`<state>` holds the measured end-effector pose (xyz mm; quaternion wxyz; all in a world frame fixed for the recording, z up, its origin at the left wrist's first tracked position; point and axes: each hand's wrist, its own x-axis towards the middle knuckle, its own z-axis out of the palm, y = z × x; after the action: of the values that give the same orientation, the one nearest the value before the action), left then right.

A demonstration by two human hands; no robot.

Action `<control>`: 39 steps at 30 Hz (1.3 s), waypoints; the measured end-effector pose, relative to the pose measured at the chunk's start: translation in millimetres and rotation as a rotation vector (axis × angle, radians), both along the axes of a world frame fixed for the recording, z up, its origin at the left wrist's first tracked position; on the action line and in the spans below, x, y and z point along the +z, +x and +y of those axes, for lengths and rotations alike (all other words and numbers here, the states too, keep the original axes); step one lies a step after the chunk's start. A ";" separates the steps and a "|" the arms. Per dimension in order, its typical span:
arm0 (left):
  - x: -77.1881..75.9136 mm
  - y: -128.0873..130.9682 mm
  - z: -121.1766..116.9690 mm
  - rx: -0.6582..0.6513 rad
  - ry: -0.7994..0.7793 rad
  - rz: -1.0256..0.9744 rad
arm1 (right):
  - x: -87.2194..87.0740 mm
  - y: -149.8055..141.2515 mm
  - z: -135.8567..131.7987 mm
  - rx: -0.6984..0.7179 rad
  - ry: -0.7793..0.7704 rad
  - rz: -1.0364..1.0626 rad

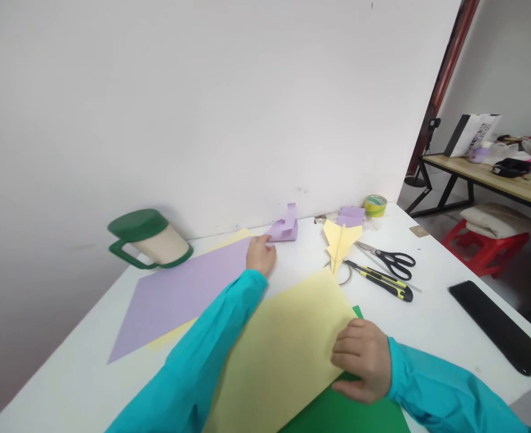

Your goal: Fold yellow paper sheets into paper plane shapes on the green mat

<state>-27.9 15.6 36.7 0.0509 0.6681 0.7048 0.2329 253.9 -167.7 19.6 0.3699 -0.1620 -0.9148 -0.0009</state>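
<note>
A purple sheet [188, 288] is lying at left, the left hand [260, 257] resting at its far corner; the nearer yellow sheet [278, 337] is extending under the curled right hand [362, 361], neither grip being discernible. Paper positioning is apparently proceeding, the next move calling for steady edge control. At far right, a paper bag [468, 133] is bearing illegible print.

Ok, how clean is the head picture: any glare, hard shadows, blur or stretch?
Head view: soft light, no strong glare on the yellow sheet; faint shadow on the wall beside the green-and-cream mug, which looks slanted, probably wide-lens stretch; left hand and right hand readable, fine detail slightly soft.
</note>
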 end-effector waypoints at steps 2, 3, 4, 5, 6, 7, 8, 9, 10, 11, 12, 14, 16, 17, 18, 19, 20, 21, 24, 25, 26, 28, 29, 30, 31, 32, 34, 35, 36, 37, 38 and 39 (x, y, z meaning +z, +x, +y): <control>-2.9 10.0 -24.6 -0.142 -0.058 0.004 | 9.8 6.2 9.5 -0.068 -0.245 0.107; -5.0 15.6 -38.9 -0.236 -0.094 0.006 | 15.4 9.5 19.8 -0.171 -0.385 0.142; -7.5 21.2 -54.0 -0.325 -0.129 0.008 | 20.9 12.6 33.7 -0.370 -0.561 0.130; -10.4 26.9 -69.3 -0.397 -0.161 0.012 | 25.9 14.9 50.8 -0.589 -0.738 0.064; -13.7 32.6 -84.3 -0.447 -0.189 0.015 | 29.9 16.3 70.1 -0.696 -0.786 0.040; -17.2 38.1 -98.5 -0.483 -0.221 0.019 | 32.6 16.6 90.2 -0.770 -0.803 0.032; -20.9 43.3 -111.7 -0.507 -0.254 0.020 | 33.7 15.9 109.8 -0.839 -0.818 0.026; -24.7 48.0 -123.4 -0.527 -0.284 0.018 | 33.3 14.3 127.7 -0.898 -0.837 0.019; -28.5 52.1 -133.4 -0.544 -0.310 0.011 | 31.5 12.2 143.0 -0.946 -0.860 0.018; -32.0 55.4 -141.5 -0.563 -0.329 0.009 | 28.6 9.8 155.2 -0.985 -0.887 0.022; -34.9 57.8 -147.5 -0.575 -0.342 -0.020 | 25.1 7.4 164.1 -1.002 -0.914 0.031; -37.2 60.2 -151.9 -0.563 -0.349 -0.233 | 18.1 3.4 173.4 -0.997 -0.957 0.072; -33.2 61.2 -145.0 -0.503 -0.320 -0.528 | 13.8 0.3 174.9 -0.952 -0.982 0.150; -28.8 62.1 -137.4 -0.465 -0.298 -0.653 | 13.4 -1.3 174.1 -0.917 -0.990 0.199; -23.0 63.8 -127.6 -0.432 -0.276 -0.730 | 14.3 -3.4 172.7 -0.872 -0.997 0.253; -16.5 66.7 -116.2 -0.403 -0.260 -0.813 | 16.3 -5.9 170.9 -0.818 -1.007 0.305; -9.8 70.7 -104.0 -0.379 -0.245 -0.902 | 19.2 -8.9 168.7 -0.753 -1.018 0.354; -3.5 75.6 -92.0 -0.361 -0.228 -0.993 | 22.7 -12.2 166.2 -0.680 -1.030 0.399; 10.6 92.1 -64.8 -0.321 -0.189 -1.237 | 33.9 -20.8 158.2 -0.472 -1.055 0.522; 13.6 96.5 -60.3 -0.309 -0.178 -1.301 | 37.2 -22.5 155.9 -0.420 -1.054 0.564; 16.0 99.9 -58.0 -0.306 -0.174 -1.357 | 40.1 -23.5 154.1 -0.377 -1.051 0.607; 20.5 103.4 -58.7 -0.331 -0.184 -1.450 | 44.3 -24.2 151.9 -0.316 -1.045 0.685; 22.8 103.7 -60.7 -0.356 -0.195 -1.490 | 45.5 -24.2 151.4 -0.295 -1.045 0.717; 25.4 103.6 -63.1 -0.382 -0.207 -1.526 | 46.3 -24.3 151.1 -0.278 -1.048 0.742; 28.0 103.1 -65.5 -0.403 -0.217 -1.556 | 46.7 -24.6 150.8 -0.264 -1.053 0.760; 30.6 102.6 -67.5 -0.415 -0.221 -1.581 | 46.8 -25.1 150.5 -0.253 -1.059 0.772; 35.2 101.6 -70.3 -0.419 -0.219 -1.616 | 46.7 -26.3 149.6 -0.236 -1.066 0.792; 37.1 101.2 -70.9 -0.417 -0.216 -1.628 | 46.6 -26.8 149.0 -0.230 -1.067 0.803; 38.7 100.7 -71.2 -0.413 -0.212 -1.636 | 46.6 -27.2 148.5 -0.225 -1.067 0.814; 39.9 100.2 -71.3 -0.409 -0.208 -1.641 | 46.7 -27.5 148.1 -0.219 -1.068 0.826; 40.8 99.6 -71.3 -0.404 -0.205 -1.645 | 46.9 -27.6 147.8 -0.214 -1.072 0.837; 41.5 98.9 -71.4 -0.399 -0.202 -1.647 | 47.1 -27.7 147.6 -0.207 -1.078 0.847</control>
<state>71.0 -55.8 78.2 0.6466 0.3895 0.3296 0.5671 226.2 -20.1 66.7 0.5609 -0.3960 -0.5443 0.4820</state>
